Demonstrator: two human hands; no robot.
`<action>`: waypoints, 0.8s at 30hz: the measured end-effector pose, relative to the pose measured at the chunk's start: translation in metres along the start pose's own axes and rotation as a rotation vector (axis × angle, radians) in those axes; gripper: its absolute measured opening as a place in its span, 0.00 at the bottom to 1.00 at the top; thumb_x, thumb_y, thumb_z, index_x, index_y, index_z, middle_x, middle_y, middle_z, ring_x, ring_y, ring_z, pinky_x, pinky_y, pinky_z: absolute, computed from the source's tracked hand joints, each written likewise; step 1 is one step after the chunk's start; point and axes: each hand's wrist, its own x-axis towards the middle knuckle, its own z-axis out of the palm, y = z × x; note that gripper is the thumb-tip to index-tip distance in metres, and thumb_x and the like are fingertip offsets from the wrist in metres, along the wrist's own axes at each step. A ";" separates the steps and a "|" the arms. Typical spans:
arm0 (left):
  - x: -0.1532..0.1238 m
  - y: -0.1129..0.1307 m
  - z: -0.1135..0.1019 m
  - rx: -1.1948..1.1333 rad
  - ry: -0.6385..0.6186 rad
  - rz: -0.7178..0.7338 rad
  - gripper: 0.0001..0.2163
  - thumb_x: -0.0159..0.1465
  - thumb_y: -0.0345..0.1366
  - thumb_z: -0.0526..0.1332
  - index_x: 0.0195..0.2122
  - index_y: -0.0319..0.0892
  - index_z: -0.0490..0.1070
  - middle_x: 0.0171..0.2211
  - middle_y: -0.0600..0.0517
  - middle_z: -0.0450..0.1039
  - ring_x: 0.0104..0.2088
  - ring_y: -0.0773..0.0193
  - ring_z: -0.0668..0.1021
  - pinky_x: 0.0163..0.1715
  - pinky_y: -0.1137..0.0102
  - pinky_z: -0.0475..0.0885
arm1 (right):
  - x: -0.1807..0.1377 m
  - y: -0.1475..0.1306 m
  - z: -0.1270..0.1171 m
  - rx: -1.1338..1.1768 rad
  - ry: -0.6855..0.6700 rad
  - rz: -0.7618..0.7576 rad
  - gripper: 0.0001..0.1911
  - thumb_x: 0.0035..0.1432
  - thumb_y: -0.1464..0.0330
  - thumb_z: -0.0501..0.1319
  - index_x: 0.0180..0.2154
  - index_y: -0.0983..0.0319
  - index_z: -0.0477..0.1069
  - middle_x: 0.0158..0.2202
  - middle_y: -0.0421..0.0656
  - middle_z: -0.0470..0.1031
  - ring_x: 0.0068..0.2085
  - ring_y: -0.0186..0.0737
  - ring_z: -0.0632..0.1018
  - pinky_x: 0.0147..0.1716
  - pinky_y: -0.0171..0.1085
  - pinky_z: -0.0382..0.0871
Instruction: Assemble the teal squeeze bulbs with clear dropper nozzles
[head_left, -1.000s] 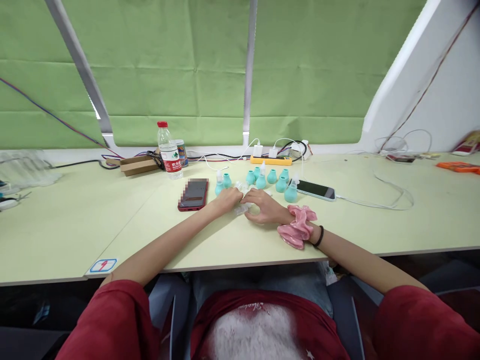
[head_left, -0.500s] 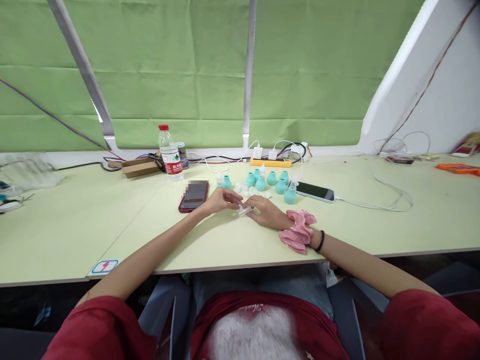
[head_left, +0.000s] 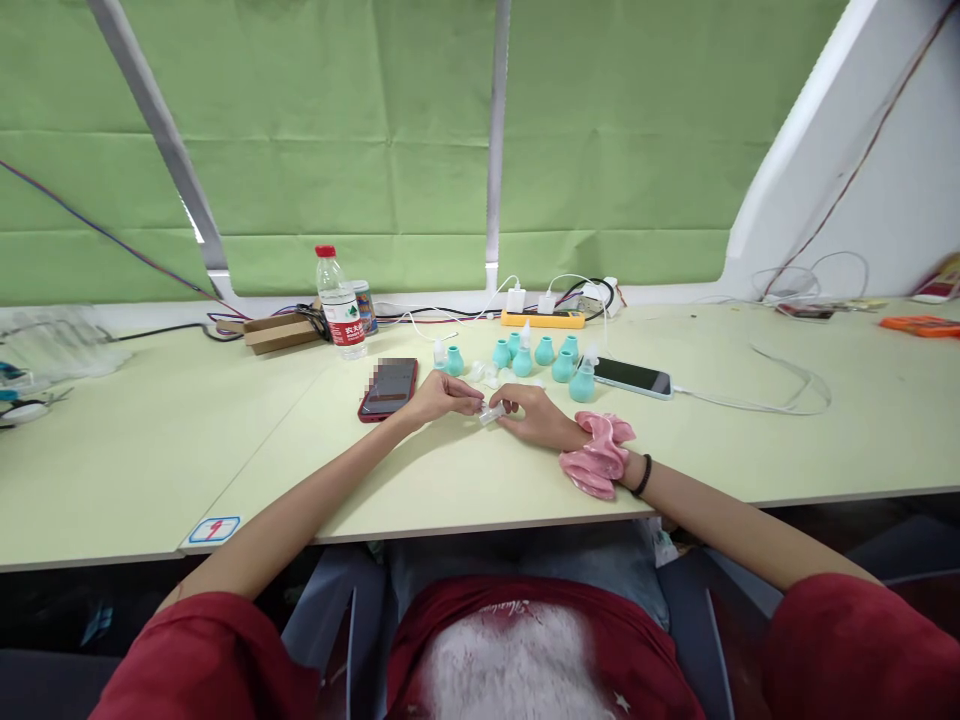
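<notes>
Between my hands is a small clear plastic tube piece. My right hand pinches it from the right with thumb and index finger. My left hand is closed, its fingertips at the left end of the tube; what they grip there is too small to make out. Just beyond my hands lie several loose translucent plastic pieces. Behind and to the right stand several mint-green rubber bulbs. A few bulbs carry clear tips, such as the nearest bulb on the right.
A red-cased phone lies left of my hands, and a charging phone lies to the right. Farther back are a water bottle, a can, a cardboard box and a yellow power strip. White cables cross the table.
The clear tube has tilted and shows more between my hands. My right fingers have shifted slightly on it. Both hands stay in nearly the same place.
</notes>
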 end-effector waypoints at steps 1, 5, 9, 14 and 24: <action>0.000 0.000 0.000 0.020 -0.002 0.003 0.16 0.40 0.35 0.67 0.30 0.32 0.73 0.26 0.45 0.75 0.27 0.63 0.76 0.33 0.67 0.72 | 0.000 0.000 0.000 -0.002 0.002 0.000 0.09 0.46 0.76 0.55 0.33 0.64 0.66 0.28 0.40 0.67 0.26 0.30 0.67 0.28 0.31 0.62; 0.001 0.000 0.000 0.157 0.011 0.054 0.14 0.41 0.34 0.66 0.29 0.32 0.74 0.26 0.45 0.75 0.27 0.63 0.76 0.32 0.70 0.71 | 0.000 0.001 0.001 0.000 0.010 0.003 0.09 0.46 0.77 0.55 0.33 0.63 0.66 0.28 0.40 0.67 0.26 0.30 0.67 0.28 0.31 0.62; 0.000 0.002 0.000 0.282 -0.004 0.103 0.13 0.42 0.34 0.65 0.30 0.33 0.74 0.28 0.45 0.75 0.28 0.62 0.76 0.30 0.72 0.70 | 0.000 0.001 0.001 0.001 0.019 0.006 0.10 0.46 0.76 0.55 0.34 0.63 0.66 0.27 0.40 0.67 0.27 0.30 0.66 0.28 0.32 0.62; -0.002 0.005 -0.001 0.372 -0.015 0.137 0.12 0.45 0.35 0.64 0.30 0.34 0.75 0.29 0.46 0.75 0.30 0.61 0.76 0.29 0.73 0.69 | 0.000 0.000 0.001 0.005 0.031 0.011 0.10 0.46 0.76 0.55 0.34 0.63 0.66 0.28 0.39 0.67 0.27 0.30 0.66 0.28 0.31 0.62; -0.004 0.007 0.001 0.327 -0.039 0.171 0.15 0.46 0.37 0.63 0.34 0.33 0.73 0.31 0.44 0.74 0.33 0.60 0.76 0.32 0.72 0.70 | -0.001 0.000 0.002 -0.013 0.064 -0.012 0.09 0.47 0.74 0.56 0.34 0.62 0.66 0.29 0.40 0.69 0.27 0.31 0.67 0.29 0.32 0.63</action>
